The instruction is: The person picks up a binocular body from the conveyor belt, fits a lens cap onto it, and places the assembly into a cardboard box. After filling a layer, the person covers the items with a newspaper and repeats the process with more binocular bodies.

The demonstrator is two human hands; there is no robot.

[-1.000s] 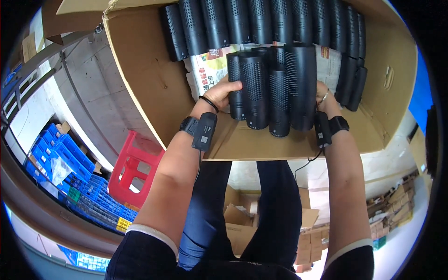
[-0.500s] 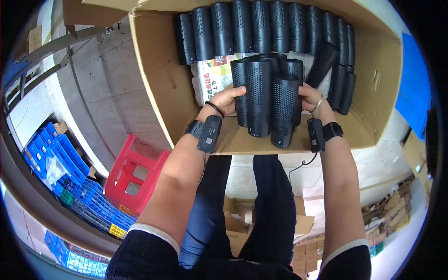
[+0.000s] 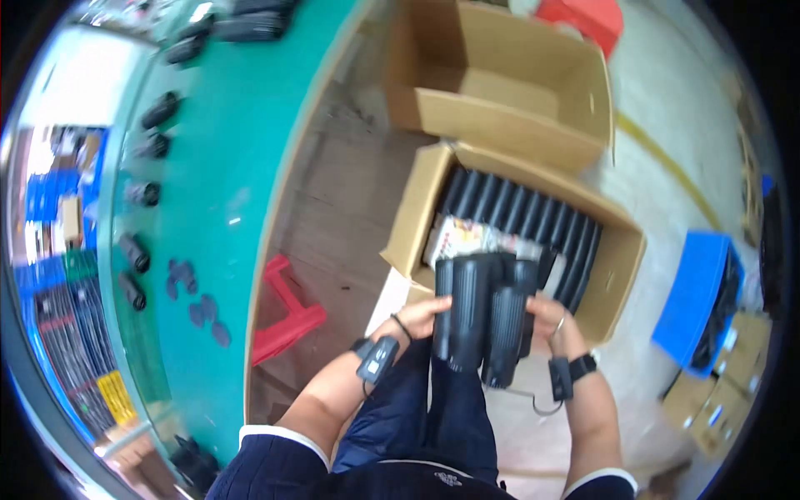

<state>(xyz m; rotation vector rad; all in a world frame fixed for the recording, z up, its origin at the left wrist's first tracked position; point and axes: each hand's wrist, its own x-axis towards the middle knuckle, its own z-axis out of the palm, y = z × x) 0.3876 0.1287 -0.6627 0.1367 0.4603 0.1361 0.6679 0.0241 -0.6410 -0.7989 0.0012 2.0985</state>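
Note:
Between my two hands is a bunch of several black perforated cylindrical housings (image 3: 469, 312), standing side by side and pressed together. My left hand (image 3: 421, 315) grips the bunch from its left side, thumb on the outermost housing. From the right, my right hand (image 3: 550, 318) closes on it, its fingers partly hidden behind. The bunch is held up over the near edge of a cardboard box (image 3: 621, 287). Inside that box lies a row of more black housings (image 3: 521, 208), with a printed sheet (image 3: 458, 240) beside them.
Another open cardboard box (image 3: 500, 104) stands beyond. At left runs a green-topped table (image 3: 242, 200) with small dark parts (image 3: 179, 275) on it. A red stool (image 3: 287, 312) is by the table's edge. A blue bin (image 3: 692, 300) and cartons (image 3: 708, 408) stand at right.
The bunch of housings has come up out of the box toward me, still between both hands. My view has swung, so the green table and second box now show.

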